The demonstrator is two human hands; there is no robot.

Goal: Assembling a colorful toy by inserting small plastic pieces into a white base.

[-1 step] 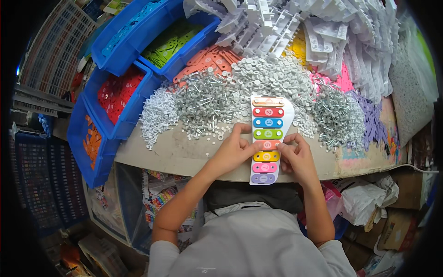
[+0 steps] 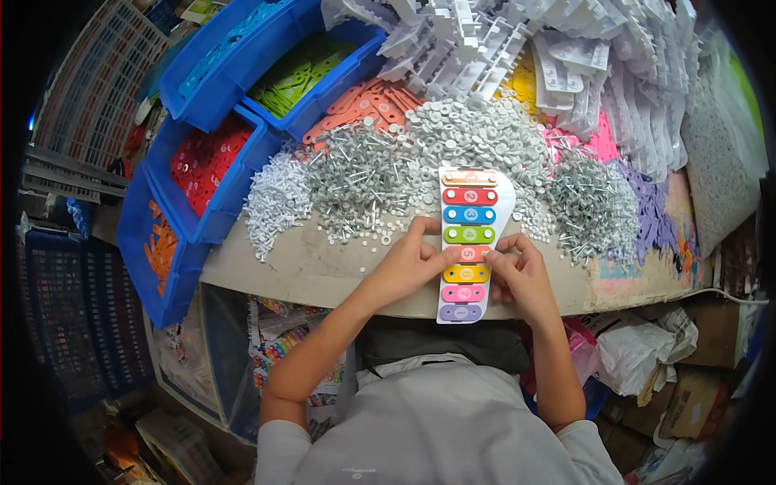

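Observation:
A toy xylophone [image 2: 503, 198] with a white base lies upright before me at the table's near edge, its coloured bars in a column. White round caps sit on the ends of the red, blue and green bars; the pink and purple bars show small dark dots there. My left hand [image 2: 411, 263] grips the left edge, thumb on the left end of the coral bar [image 2: 470, 254]. My right hand [image 2: 521, 271] is closed at the right edge, its thumb pressing the coral bar's right end. Whatever lies under the thumbs is hidden.
Behind the xylophone spread heaps of white caps [image 2: 477, 133], metal pins [image 2: 356, 174], more pins [image 2: 594, 210] and small white pieces [image 2: 275, 202]. Blue bins [image 2: 230, 212] with coloured bars stand left. White plastic bases [image 2: 469, 48] pile up at the back; purple bars [image 2: 653, 214] lie right.

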